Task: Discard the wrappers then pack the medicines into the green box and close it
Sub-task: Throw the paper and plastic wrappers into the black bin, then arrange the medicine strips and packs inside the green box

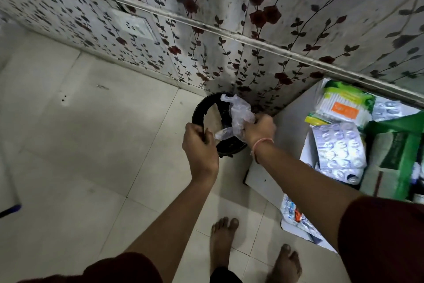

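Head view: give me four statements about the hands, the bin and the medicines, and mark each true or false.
1. The left hand grips the rim of the black bin. True.
2. The right hand is empty. False: its grip holds crumpled clear plastic wrappers over the bin.
3. The blister packs already lie in the bin. False: they lie on the white surface at right.
4. The person stands barefoot on floor tiles. True.

We've got the bin [207, 113] on the floor [91, 145] against the wall [229, 30], table [263, 179] to its right with blister packs [339, 147] on it.
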